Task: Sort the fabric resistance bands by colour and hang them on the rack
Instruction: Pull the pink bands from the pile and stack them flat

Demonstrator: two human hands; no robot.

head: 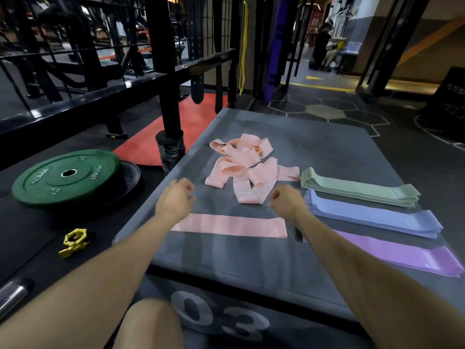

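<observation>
Head view: left hand (176, 197) and right hand (284, 201) hover loosely curled, empty; tangled pink bands (244, 167) just ahead could snag and drag together.

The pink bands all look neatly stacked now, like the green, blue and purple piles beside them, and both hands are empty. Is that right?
Not quite. The head view shows only one pink band laid flat; the rest are a tangled pink heap. The green stack, blue stack and purple stack are tidy, and the left hand and right hand hold nothing.
</observation>
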